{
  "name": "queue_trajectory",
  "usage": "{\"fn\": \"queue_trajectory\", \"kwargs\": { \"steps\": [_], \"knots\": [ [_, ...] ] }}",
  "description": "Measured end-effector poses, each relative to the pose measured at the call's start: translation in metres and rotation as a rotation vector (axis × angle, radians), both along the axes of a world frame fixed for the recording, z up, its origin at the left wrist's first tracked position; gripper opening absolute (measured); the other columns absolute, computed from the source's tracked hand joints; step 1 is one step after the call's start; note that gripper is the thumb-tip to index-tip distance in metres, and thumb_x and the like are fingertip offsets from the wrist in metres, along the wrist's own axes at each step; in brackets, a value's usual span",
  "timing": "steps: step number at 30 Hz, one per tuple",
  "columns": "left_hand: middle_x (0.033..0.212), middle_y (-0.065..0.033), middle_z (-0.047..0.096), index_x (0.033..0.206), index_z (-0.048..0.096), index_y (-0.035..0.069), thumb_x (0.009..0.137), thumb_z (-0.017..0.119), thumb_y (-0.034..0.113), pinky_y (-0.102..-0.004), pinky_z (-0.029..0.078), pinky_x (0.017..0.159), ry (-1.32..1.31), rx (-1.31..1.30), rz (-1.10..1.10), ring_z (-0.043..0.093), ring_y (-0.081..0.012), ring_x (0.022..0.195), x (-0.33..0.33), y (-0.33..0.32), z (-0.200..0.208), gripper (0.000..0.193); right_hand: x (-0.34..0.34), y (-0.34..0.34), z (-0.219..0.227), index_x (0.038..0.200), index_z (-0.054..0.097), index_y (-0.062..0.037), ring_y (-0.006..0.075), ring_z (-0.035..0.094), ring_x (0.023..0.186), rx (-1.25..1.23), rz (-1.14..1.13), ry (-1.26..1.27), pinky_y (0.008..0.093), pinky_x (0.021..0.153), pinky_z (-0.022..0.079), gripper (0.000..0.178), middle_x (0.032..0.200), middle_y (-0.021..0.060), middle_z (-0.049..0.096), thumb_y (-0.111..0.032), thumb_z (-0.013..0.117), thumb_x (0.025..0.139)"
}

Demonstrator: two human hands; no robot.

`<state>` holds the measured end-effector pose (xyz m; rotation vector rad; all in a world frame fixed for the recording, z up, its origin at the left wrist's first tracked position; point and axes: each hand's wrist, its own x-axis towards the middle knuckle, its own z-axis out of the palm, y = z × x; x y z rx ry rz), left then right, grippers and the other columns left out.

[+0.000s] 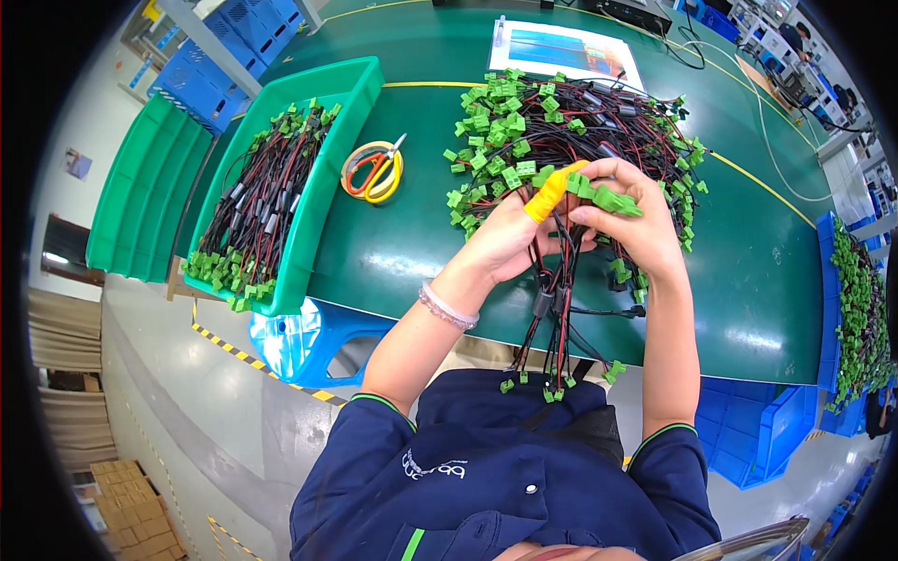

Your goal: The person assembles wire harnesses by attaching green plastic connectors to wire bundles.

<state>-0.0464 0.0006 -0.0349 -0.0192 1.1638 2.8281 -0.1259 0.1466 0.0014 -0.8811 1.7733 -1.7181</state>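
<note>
Near the table's front edge, my left hand (503,239) is closed around a bundle of black-and-red wire harnesses (559,280), a yellow cover on one finger. The harnesses hang down past the edge, with green plugs at their lower ends. My right hand (648,224) pinches green connectors (608,198) at the top of this bundle between thumb and fingers. Just beyond both hands lies a large heap of similar harnesses (599,131), its green connectors pointing mostly left and right. Some fingers of both hands are hidden behind the wires.
Left on the green table (402,271) stands a green tray (309,220) of harnesses. Beside it, scissors (379,173) lie on a yellow tape roll (391,190). A printed sheet (566,51) lies behind the heap. A blue bin (827,290) of harnesses is far right; a blue stool (323,351) stands below left.
</note>
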Motion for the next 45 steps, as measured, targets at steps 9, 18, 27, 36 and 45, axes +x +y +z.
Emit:
{"fn": "queue_trajectory", "kwargs": {
  "steps": [9,18,27,36,45],
  "knots": [
    [0.057,-0.0019,0.054,0.092,0.056,0.002,0.081,0.062,0.013,-0.0181,0.037,0.037,-0.032,-0.375,-0.16,0.053,-0.0093,0.045,0.001,-0.004,-0.001,0.017,-0.009,0.008,0.022,0.109,0.058,-0.0027,0.016,0.054,0.099,0.077,0.116,0.355,0.0265,0.08,0.045,0.051,0.109,0.0082,0.056,-0.008,0.074,0.061],
    [0.078,0.0025,0.054,0.092,0.056,0.006,0.07,0.07,0.007,-0.0213,0.038,0.053,0.009,-0.419,-0.029,0.047,-0.0051,0.064,0.003,0.001,-0.001,0.025,0.013,-0.004,0.016,0.088,0.065,-0.0085,0.0235,0.049,0.092,0.145,-0.2,1.186,0.0352,0.079,0.042,0.028,0.099,0.004,0.057,-0.013,0.072,0.061],
    [0.077,-0.0022,0.049,0.096,0.052,0.002,0.081,0.063,0.017,-0.0231,0.036,0.059,0.103,-0.067,-0.186,0.045,-0.0102,0.065,0.011,-0.008,-0.002,0.024,-0.007,0.0,-0.016,0.085,0.063,-0.0064,0.0249,0.056,0.094,-0.277,-0.242,1.004,0.0373,0.087,0.042,0.025,0.1,0.0058,0.061,0.002,0.066,0.062],
    [0.1,-0.0133,0.059,0.108,0.053,-0.002,0.082,0.06,0.007,-0.0268,0.053,0.062,-0.005,-0.181,0.085,0.061,-0.018,0.079,0.011,0.003,-0.001,0.029,0.002,0.011,-0.003,0.106,0.061,-0.0114,0.0113,0.052,0.071,-0.119,-0.194,0.611,0.0228,0.062,0.04,0.053,0.108,0.0042,0.05,-0.016,0.078,0.056],
    [0.099,-0.0133,0.06,0.11,0.053,-0.001,0.084,0.055,0.001,-0.0326,0.055,0.072,0.083,-0.197,0.189,0.063,-0.024,0.085,0.018,0.019,0.008,0.026,0.008,0.003,0.003,0.103,0.06,-0.005,0.0171,0.061,0.08,-0.078,-0.339,0.93,0.0288,0.069,0.049,0.032,0.093,0.0099,0.061,-0.004,0.063,0.072]
  ]
}}
